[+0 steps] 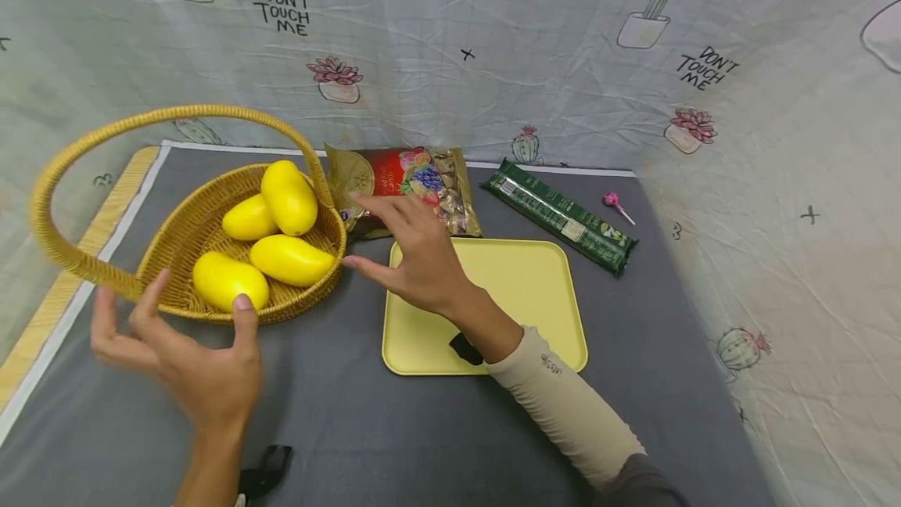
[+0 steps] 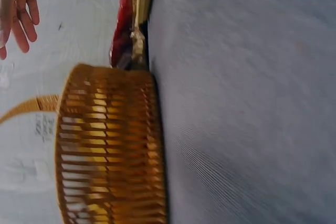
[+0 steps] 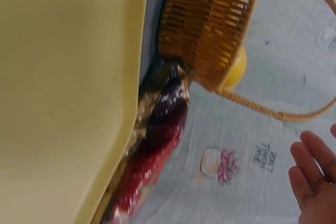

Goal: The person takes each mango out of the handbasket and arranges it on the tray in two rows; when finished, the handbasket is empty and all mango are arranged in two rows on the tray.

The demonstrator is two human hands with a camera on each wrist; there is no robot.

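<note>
A woven basket point(image 1: 169, 253) with a tall arched handle point(image 1: 204, 112) stands at the left, holding several yellow mangoes point(image 1: 228, 282). My left hand point(image 1: 197, 366) is at the basket's near left side, fingers spread and thumb raised, gripping nothing. In the head view its fingertips overlap the rim close to the handle's base. Over the yellow tray point(image 1: 521, 300) hovers my right hand point(image 1: 422, 253), its thumb and fingers parted toward the basket's right edge. That hand appears in the right wrist view as spread fingers point(image 3: 310, 161) beside the handle, and it holds nothing.
Behind the tray lies a red and gold candy bag point(image 1: 401, 178), close against the basket. A long green packet point(image 1: 563, 213) rests at the back right, with a pink lollipop point(image 1: 612, 202) beyond it. A patterned cloth point(image 1: 450, 100) hangs behind the grey table cover point(image 1: 352, 429).
</note>
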